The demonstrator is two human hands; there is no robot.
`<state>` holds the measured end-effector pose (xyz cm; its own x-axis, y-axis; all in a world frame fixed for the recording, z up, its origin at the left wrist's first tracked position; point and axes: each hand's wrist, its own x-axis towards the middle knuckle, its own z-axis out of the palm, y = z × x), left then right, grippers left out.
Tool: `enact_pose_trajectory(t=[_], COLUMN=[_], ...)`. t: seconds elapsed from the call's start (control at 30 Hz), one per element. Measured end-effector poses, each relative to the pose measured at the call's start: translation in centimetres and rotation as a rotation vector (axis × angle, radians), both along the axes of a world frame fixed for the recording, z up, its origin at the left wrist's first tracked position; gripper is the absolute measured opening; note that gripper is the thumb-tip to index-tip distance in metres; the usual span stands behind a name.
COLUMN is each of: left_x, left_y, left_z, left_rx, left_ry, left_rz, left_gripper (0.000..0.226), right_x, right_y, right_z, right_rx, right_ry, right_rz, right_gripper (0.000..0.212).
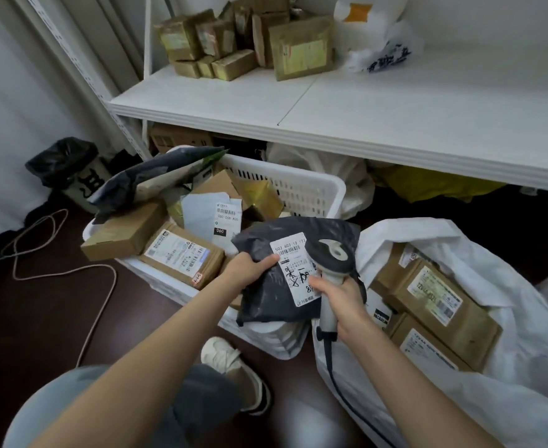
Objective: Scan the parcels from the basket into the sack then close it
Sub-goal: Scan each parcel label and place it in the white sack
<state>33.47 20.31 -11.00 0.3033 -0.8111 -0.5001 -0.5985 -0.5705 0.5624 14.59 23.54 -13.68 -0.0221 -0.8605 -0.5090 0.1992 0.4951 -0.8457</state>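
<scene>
In the head view, we hold a dark mailer [263, 299] over the near corner of the white basket [298, 185]. Our left hand [250, 270] pinches the mailer's left edge, thumb on its white label [293, 266]. Our right hand [340, 299] is wrapped tight around the handle of the scanner [329, 253], whose head hovers over the label. The basket holds several parcels at 10 o'clock from the mailer; the open sack [508, 367], holding at least 3 brown boxes [434, 295], lies at 4 o'clock. We judge a missed read likely, since the thumb sits close to the barcode and the soft film may crease. The scanner's cable could also snag at the sack's mouth.
</scene>
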Motion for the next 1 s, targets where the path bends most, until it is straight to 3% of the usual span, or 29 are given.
enact_pose_trajectory(t=[0.07, 0.23, 0.33, 0.43, 0.73, 0.83, 1.0], left_x=[-0.8, -2.2, -2.8, -3.7, -10.0, -12.2, -14.1], left_y=[0.6, 1.0, 0.9, 1.3, 1.0, 0.3, 1.2], left_z=[-0.1, 1.4, 3.5, 5.8, 12.4, 12.4, 6.7], left_rx=[0.044, -0.071, -0.207, -0.311, -0.497, -0.491, -0.348], left_ry=[0.237, 0.458, 0.445, 0.479, 0.84, 0.762, 0.577], left_rz=[0.166, 0.36, 0.308, 0.232, -0.086, -0.141, -0.027], left_gripper=[0.061, 0.009, 0.01, 0.013, 0.024, 0.018, 0.012], right_x=[0.0, -0.8, -2.0, -4.0, -8.5, -9.7, -10.8], right_y=[0.1, 0.5, 1.5, 3.7, 11.3, 11.6, 11.1], right_z=[-0.1, 0.7, 3.1, 6.3, 10.5, 11.0, 9.5], right_rx=[-0.009, -0.028, -0.074, -0.119, -0.277, -0.293, -0.175], right_ry=[-0.011, -0.055, -0.062, -0.063, -0.037, -0.033, 0.012], right_rz=[0.006, 0.022, 0.006, -0.035, -0.207, -0.245, -0.209], right_gripper=[0.038, 0.038, 0.03, 0.006, 0.022, 0.02, 0.019])
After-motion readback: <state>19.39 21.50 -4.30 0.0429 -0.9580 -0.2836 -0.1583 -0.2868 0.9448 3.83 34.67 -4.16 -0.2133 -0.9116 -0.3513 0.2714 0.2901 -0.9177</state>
